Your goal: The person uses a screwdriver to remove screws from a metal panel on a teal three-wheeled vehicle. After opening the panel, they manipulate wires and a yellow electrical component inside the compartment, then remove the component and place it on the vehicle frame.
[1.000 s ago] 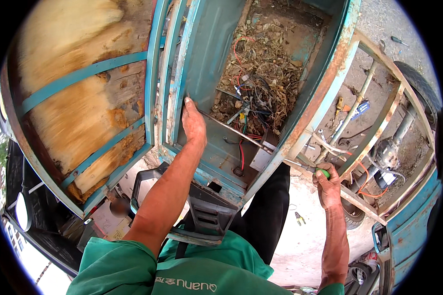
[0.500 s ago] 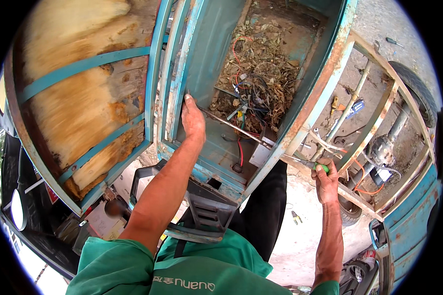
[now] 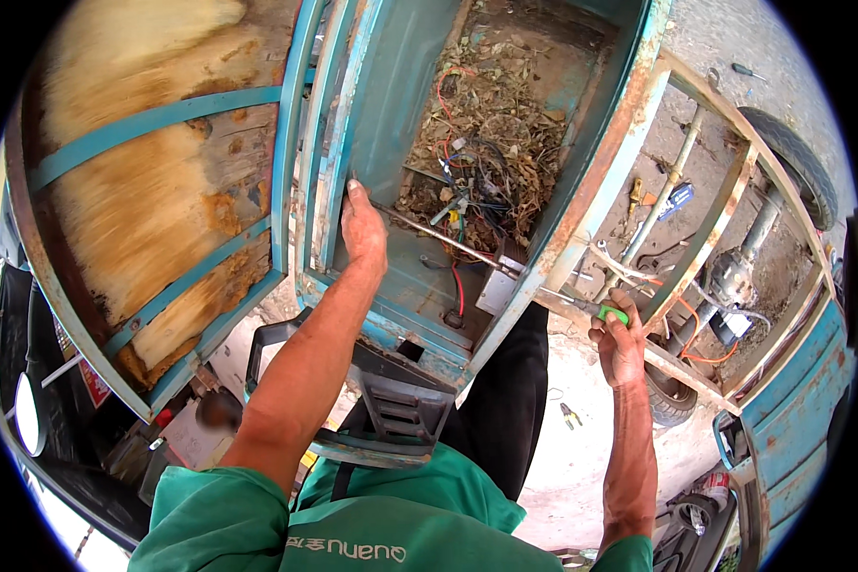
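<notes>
A long thin metal rod (image 3: 453,244) crosses the blue open metal box (image 3: 387,95), in line with a green-handled tool at the right. My right hand (image 3: 620,343) is closed on the green handle (image 3: 610,314), just outside the box's rusty right wall. My left hand (image 3: 362,224) is at the rod's far left end, against the inner left side of the box, fingers curled and partly hidden; what they grip is unclear. Below the rod sit a silver metal box (image 3: 496,286) and a red cable (image 3: 459,296).
A wooden panel with blue straps (image 3: 153,210) stands left. Dry leaves and tangled wires (image 3: 477,181) fill part of the box. Right are an open rusty frame (image 3: 715,229), a tyre (image 3: 796,162), an axle (image 3: 739,272) and scattered tools (image 3: 679,198). Pliers (image 3: 570,416) lie on the ground below.
The view has shifted slightly. My right hand's fingers have shifted around the green handle, which sits a little higher in the picture. My left hand stays at the rod's left end.
</notes>
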`<state>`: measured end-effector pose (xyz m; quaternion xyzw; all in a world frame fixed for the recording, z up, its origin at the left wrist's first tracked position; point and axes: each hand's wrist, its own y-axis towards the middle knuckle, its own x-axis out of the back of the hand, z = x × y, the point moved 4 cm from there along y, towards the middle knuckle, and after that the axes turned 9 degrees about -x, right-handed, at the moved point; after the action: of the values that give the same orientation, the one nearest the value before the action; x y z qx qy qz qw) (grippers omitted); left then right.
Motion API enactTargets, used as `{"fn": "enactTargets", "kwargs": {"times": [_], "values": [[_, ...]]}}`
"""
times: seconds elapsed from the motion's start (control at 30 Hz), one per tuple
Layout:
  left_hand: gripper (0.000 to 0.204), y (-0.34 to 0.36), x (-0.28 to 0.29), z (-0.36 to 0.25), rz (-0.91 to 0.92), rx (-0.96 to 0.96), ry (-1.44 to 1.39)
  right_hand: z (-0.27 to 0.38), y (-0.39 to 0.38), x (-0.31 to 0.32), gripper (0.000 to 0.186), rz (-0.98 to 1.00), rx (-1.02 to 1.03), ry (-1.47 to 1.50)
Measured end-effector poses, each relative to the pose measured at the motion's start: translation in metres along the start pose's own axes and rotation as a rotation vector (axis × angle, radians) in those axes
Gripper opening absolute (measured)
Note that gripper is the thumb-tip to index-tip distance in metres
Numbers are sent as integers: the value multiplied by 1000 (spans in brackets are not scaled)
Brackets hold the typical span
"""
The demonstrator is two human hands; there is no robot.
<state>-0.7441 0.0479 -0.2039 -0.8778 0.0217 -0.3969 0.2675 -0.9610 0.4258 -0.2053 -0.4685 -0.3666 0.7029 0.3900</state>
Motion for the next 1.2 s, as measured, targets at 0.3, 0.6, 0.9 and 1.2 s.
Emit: {"fn": "enactTargets", "kwargs": {"times": [0.3, 0.6, 0.9, 1.2], "values": [[72, -4, 0, -1, 52, 39, -21, 6, 3, -1, 34, -177, 179, -330], [70, -4, -1, -3, 47, 34, -6, 8, 13, 12, 42, -208, -164, -490], [69, -2, 0, 1, 61, 23, -32, 5, -3, 2, 47, -49, -21, -165], [66, -6, 0, -4, 92, 23, -76, 16, -2, -5, 40, -160, 194, -400]]}}
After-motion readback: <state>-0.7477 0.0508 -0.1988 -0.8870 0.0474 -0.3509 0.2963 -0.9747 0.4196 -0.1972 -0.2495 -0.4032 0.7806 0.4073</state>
